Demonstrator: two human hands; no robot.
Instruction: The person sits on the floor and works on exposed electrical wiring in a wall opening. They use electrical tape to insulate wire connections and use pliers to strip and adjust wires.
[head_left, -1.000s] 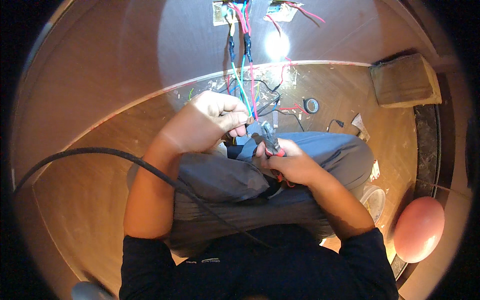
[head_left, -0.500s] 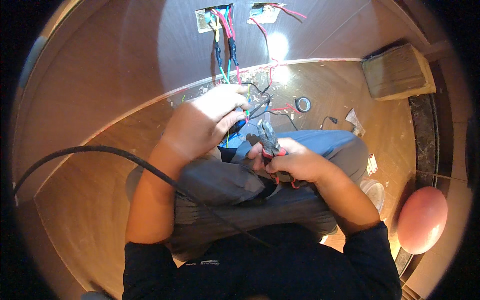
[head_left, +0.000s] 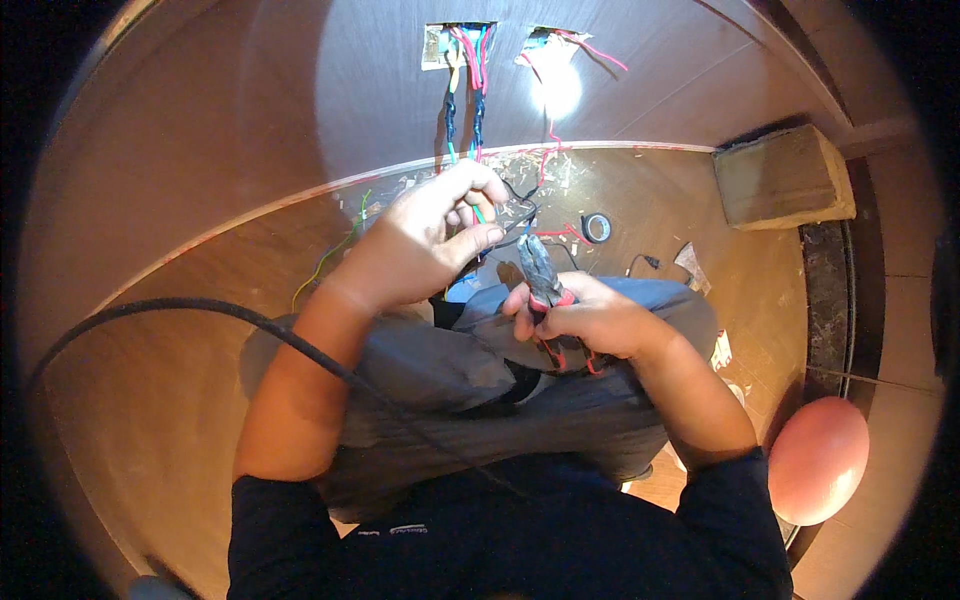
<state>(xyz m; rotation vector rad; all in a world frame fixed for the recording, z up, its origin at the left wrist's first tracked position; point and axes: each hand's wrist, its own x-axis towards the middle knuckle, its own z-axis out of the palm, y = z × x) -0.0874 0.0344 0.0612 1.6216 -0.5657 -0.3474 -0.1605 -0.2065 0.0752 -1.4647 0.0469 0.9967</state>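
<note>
My left hand (head_left: 437, 232) is closed around thin electrical wires, with a green wire (head_left: 479, 214) showing between the fingers. These lead up to a bundle with black-taped joints (head_left: 478, 118), which comes out of a square wall box (head_left: 437, 48). Gripped in my right hand (head_left: 598, 318) are pliers (head_left: 541, 272) with red handles. Their jaws point up and away from me, just right of the left hand and apart from the wires. The wire ends inside the left hand are hidden.
A second wall box (head_left: 540, 44) has loose red wires. On the floor lie a tape roll (head_left: 596, 229), a black plug (head_left: 652, 262), scraps and a yellow-green wire (head_left: 326, 262). A block (head_left: 785, 180) and a reddish oval object (head_left: 820, 460) stand right. A black cable (head_left: 200, 304) crosses left.
The view has shifted a little. The yellow-green wire now stretches out left of my left forearm, where only its tip showed before. The pliers' jaws are closer to my left hand's fingers.
</note>
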